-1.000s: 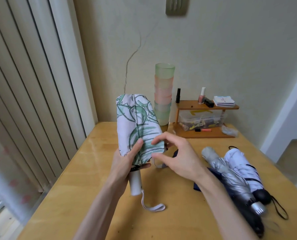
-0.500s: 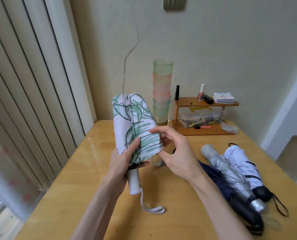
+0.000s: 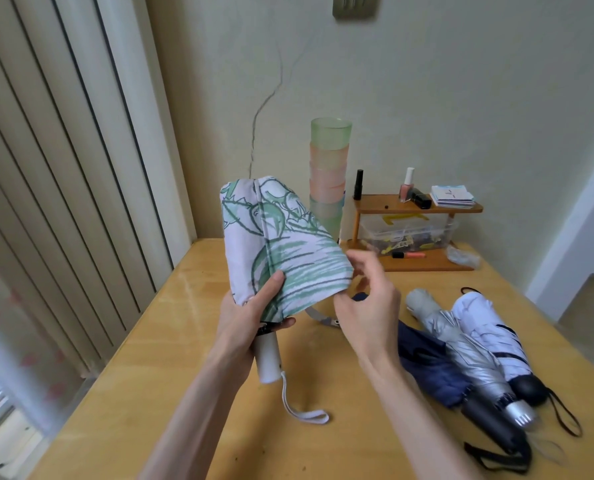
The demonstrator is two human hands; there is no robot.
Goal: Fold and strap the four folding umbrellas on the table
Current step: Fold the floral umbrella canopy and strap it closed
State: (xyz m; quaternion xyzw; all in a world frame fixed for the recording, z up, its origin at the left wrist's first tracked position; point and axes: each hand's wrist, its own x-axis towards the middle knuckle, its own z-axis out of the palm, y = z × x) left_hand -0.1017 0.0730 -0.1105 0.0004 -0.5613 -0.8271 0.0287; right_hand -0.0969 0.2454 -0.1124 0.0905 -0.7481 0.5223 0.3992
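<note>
Leaf-print umbrella [image 3: 281,244] was held above the table [image 3: 184,393], gathered but unstrapped.
The right hand [image 3: 368,306] had slid from the canopy's front to its right edge (pinching or just touching, I couldn't tell); the left hand [image 3: 250,320] gripped the canopy base, and the strap [image 3: 319,318] dangled loose.

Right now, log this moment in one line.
left hand: grips leaf-print umbrella | right hand: at its edge, grip unclear | strap: hanging loose

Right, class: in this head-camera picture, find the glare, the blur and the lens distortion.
Head view: daylight glare streaks the table beside the blinds; the right hand at the floral umbrella is slightly motion-blurred; the wide lens bows the blinds.
</note>
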